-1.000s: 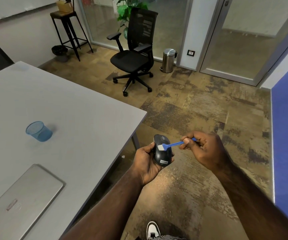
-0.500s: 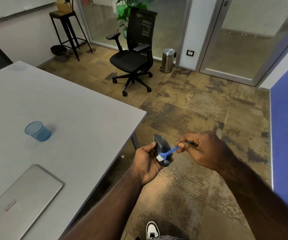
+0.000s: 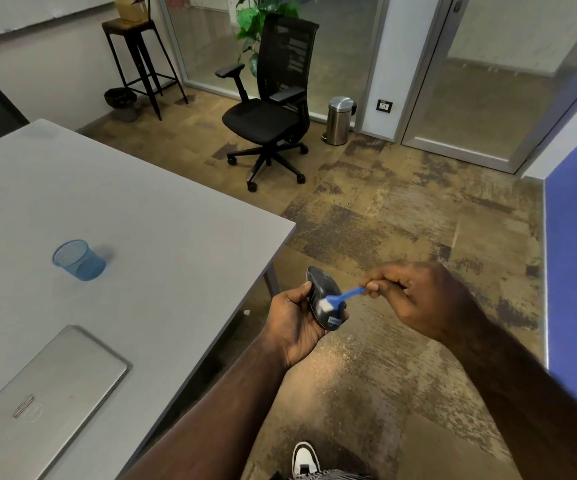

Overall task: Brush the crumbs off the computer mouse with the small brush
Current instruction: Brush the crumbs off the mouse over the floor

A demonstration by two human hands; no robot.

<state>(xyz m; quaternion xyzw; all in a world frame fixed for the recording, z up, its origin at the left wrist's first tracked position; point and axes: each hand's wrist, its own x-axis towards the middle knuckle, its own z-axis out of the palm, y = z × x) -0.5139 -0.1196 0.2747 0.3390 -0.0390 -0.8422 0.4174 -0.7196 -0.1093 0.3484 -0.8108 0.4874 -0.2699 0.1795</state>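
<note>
A black computer mouse (image 3: 321, 289) sits in my left hand (image 3: 294, 320), gripped at its sides and held over the floor just off the table's corner. My right hand (image 3: 418, 299) pinches the handle of a small blue brush (image 3: 344, 295). The brush's white bristles rest on the mouse's back, near its lower end. A small label shows at the mouse's near end. Whether crumbs lie on the mouse cannot be made out.
A grey table (image 3: 141, 209) fills the left, bearing a blue mesh cup (image 3: 77, 259) and a closed silver laptop (image 3: 44, 403). A black office chair (image 3: 269, 112), a steel bin (image 3: 339, 119) and a stool (image 3: 141, 57) stand farther off. My shoe (image 3: 304, 459) shows below.
The brush head has travelled down the mouse's back toward its near end, then back up a little. My left hand has tilted the mouse slightly. Both hands stay in place off the table corner.
</note>
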